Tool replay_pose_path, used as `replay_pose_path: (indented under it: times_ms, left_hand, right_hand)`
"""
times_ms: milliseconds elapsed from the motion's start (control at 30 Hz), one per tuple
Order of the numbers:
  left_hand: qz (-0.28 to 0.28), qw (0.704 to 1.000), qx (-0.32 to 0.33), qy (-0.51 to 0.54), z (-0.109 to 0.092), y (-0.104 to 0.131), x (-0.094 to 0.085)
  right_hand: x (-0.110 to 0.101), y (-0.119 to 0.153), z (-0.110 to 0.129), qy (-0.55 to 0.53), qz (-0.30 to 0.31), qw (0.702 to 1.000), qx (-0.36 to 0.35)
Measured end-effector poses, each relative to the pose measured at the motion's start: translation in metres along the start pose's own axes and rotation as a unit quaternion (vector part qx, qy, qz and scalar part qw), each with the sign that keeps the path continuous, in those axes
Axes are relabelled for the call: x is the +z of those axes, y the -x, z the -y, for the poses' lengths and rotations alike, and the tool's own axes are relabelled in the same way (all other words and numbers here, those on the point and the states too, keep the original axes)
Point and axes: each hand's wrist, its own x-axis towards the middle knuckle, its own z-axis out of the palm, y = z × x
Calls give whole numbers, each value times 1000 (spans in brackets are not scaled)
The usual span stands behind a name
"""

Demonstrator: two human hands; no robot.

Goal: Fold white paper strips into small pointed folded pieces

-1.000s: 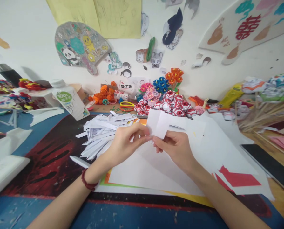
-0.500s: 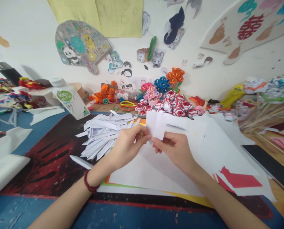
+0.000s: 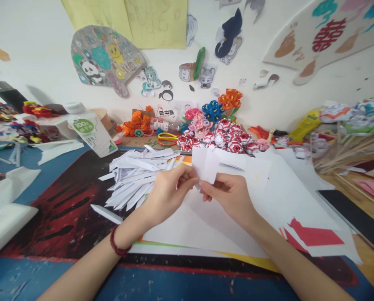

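Between my two hands, a small piece of white paper with creases is held upright above larger white sheets. My left hand pinches its lower left edge with thumb and fingers. On the lower right edge, my right hand pinches the same paper, and the fingertips of both hands almost meet. To the left of my left hand lies a heap of folded white paper strips. One separate folded strip rests nearer to me on the dark mat.
Paper flowers in red and white line the back by the wall. A white bottle stands tilted at back left. On the right lie red paper scraps, a dark flat phone-like object and thin sticks. A white box-like object sits left.
Almost nothing differs. Both hands keep their grip on the small paper, and the whole view has shifted very slightly.
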Motion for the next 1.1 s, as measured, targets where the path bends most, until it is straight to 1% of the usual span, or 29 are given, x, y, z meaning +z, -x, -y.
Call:
replay_pose_path:
  times_ms: [267,467,567,667,767,867,967,1100]
  left_hand:
    - [-5,1000,-5,-6,-2,1,0]
    - [-13,1000,5,16,-3,1,1]
    - [-26,997,-10,70,-2,1,1]
    - [-43,987,-47,145,0,-1,1]
    - [-14,978,-79,191,4,-2,1]
    - [18,972,-89,215,7,-4,1]
    - [21,976,-88,199,7,-4,1]
    - [4,984,-81,157,5,-3,1]
  right_hand:
    - [0,1,0,-10,1,1000,7]
    - [0,0,3,-17,-3,1000,9]
    - [0,0,3,-36,-7,999,20]
    - [0,-2,2,-58,-15,998,29]
    - [-1,-2,1,-74,-18,997,32]
    - [-2,-2,1,-80,-17,996,29]
    - [-3,-2,0,-83,-8,996,26]
    - [-2,-2,-1,-80,2,996,23]
